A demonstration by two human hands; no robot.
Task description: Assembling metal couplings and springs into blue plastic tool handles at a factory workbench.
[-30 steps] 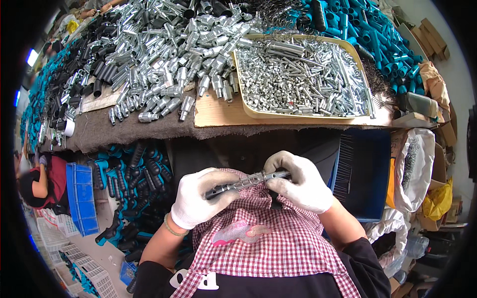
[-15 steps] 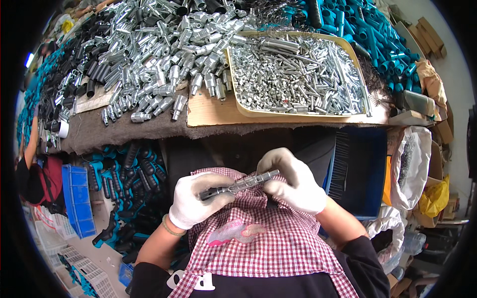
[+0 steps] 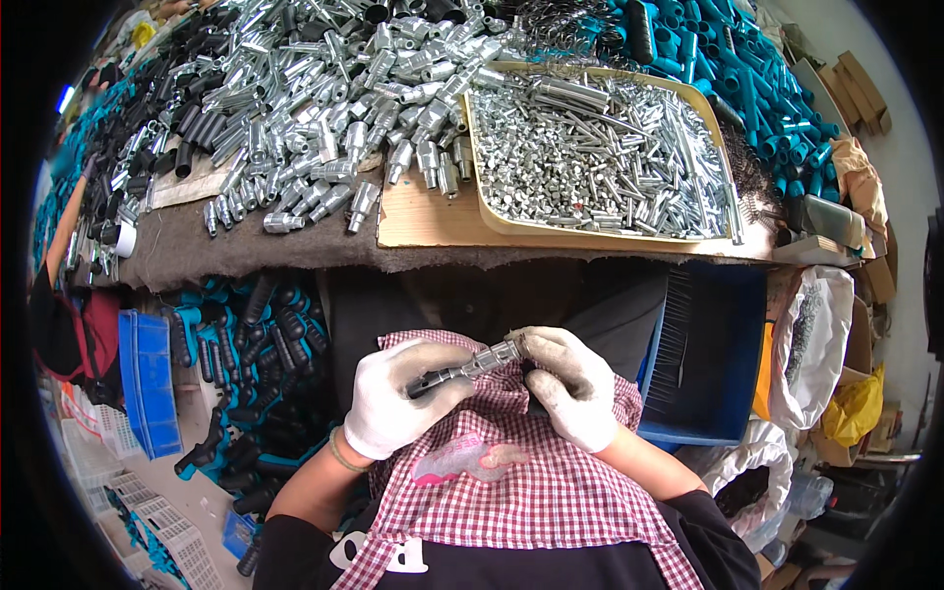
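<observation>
My left hand point(image 3: 398, 393), in a white glove, is closed around the lower end of a slim metal shaft with a dark spring-like coil point(image 3: 482, 362). It lies tilted above my lap, its upper end toward the right. That end meets the curled fingers of my gloved right hand point(image 3: 572, 379), which grip it; the very tip is hidden by them. Beneath both hands is a red-and-white checked apron point(image 3: 531, 492).
Ahead, the bench holds a heap of silver metal sleeves point(image 3: 324, 138) and a cream tray point(image 3: 610, 234) of small pins and rods. Teal tubes point(image 3: 767, 108) pile up at the right. Below stand a blue bin point(image 3: 723, 393) and a stack of black-and-teal tool housings point(image 3: 261, 354).
My right hand has moved down and left, its fingers now covering the shaft's upper end, which stuck out before. My left hand has shifted slightly right, still gripping the lower end.
</observation>
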